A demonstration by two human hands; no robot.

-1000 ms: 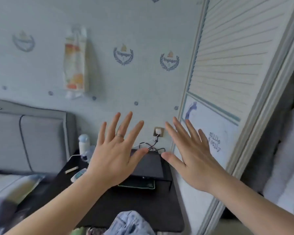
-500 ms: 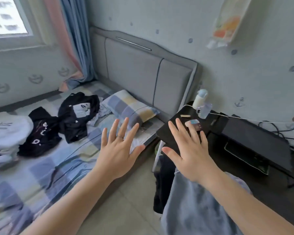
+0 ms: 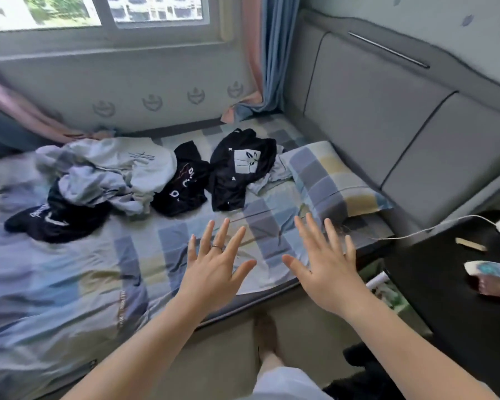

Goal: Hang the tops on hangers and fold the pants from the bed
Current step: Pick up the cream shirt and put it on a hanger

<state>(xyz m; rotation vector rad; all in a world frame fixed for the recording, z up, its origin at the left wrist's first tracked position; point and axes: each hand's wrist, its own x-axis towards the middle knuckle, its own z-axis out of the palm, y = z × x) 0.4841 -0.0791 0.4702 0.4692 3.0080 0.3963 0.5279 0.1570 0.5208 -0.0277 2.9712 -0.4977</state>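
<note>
Several crumpled clothes lie on the checked bed sheet point(image 3: 70, 284): a black top with a white square print point(image 3: 237, 171), a black garment with white marks point(image 3: 182, 186), a pale grey top point(image 3: 113, 171) and a dark garment with white lettering point(image 3: 55, 220) at the left. My left hand point(image 3: 214, 269) and my right hand point(image 3: 326, 267) are held up side by side over the bed's near edge, fingers spread and straight, holding nothing. Both hands are well short of the clothes. No hanger is in view.
A checked pillow point(image 3: 329, 180) lies against the grey padded headboard point(image 3: 387, 105). At the right stands a black bedside table point(image 3: 445, 284) with a white cable point(image 3: 433, 228) and small items. A window and curtains point(image 3: 266, 53) are behind the bed. My bare foot point(image 3: 267, 339) stands on the floor.
The view has swung left from the wardrobe door and bedside table to the bed and its clothes. Both hands stay raised and spread in front of me.
</note>
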